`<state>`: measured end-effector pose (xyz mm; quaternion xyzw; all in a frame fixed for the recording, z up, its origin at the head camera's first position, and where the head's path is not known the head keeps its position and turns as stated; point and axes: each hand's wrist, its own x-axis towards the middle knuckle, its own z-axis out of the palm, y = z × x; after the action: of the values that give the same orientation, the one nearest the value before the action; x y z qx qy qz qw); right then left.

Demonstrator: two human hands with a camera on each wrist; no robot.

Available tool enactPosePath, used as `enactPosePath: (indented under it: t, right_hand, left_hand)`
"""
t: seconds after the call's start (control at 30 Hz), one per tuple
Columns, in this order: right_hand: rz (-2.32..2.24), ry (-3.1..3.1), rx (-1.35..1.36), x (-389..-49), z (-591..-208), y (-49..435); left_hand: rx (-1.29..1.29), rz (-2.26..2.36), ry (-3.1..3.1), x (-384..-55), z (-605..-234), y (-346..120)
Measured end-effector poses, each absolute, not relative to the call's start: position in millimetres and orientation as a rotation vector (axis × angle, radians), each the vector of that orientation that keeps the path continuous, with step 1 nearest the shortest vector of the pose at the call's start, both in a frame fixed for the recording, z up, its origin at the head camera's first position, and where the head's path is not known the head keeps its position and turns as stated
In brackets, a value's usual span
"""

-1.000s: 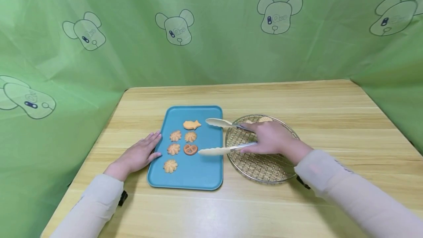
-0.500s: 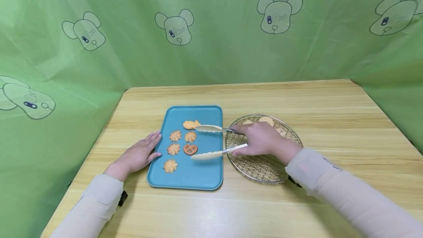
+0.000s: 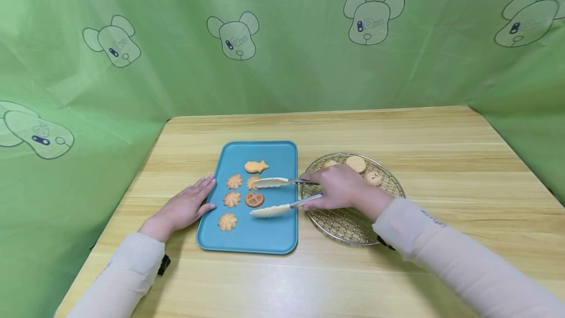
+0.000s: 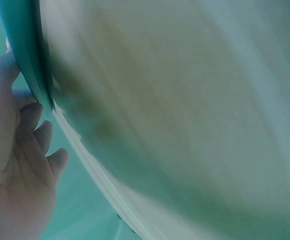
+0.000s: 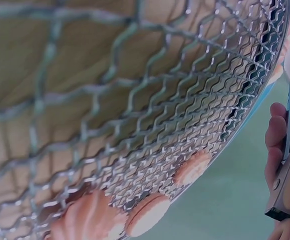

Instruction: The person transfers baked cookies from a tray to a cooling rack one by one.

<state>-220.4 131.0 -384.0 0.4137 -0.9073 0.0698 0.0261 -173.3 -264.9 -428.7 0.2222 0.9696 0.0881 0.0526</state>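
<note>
My left hand [image 3: 183, 207] rests at the left edge of a blue tray [image 3: 260, 238], fingers extended against its rim. In the left wrist view, the fingers touch the tray's side. With my right hand [image 3: 337, 185] I hold a pair of tongs [image 3: 270, 211], their arms spread over the tray. The upper tip partly covers a flower-shaped cookie [image 3: 252, 181]; the lower tip lies below a pretzel-shaped cookie [image 3: 254, 199]. A fish-shaped cookie [image 3: 256, 166] and several other flower-shaped cookies [image 3: 227, 222] lie on the tray. Nothing is between the tips except the view of the pretzel below.
Right of the tray stands a round wire rack [image 3: 344, 227], under my right hand. A round cookie [image 3: 355, 164] and another cookie [image 3: 373, 177] lie on its far part; the hand hides some of it. A green curtain [image 3: 300, 77] hangs behind the wooden table [image 3: 282, 283].
My right hand has moved left with the tongs, and their tips have come down from beside the fish to around the pretzel. More of the rack's cookies show. The left hand stays put.
</note>
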Motion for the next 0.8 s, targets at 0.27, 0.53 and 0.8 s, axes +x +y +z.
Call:
enactPosePath:
  t: [0.27,0.53,0.8]
  right_hand:
    - [0.195,-2.82,1.29,-220,-384,123]
    - [0.158,-2.853,1.289,-219,-386,117]
    - [0.179,-2.904,1.269,-219,-386,112]
  left_hand:
    - [0.672,0.271,2.944,-173,-429,-265]
    - [0.671,0.271,2.944,-174,-429,-265]
    - [0.662,0.272,2.941,-173,-428,-265]
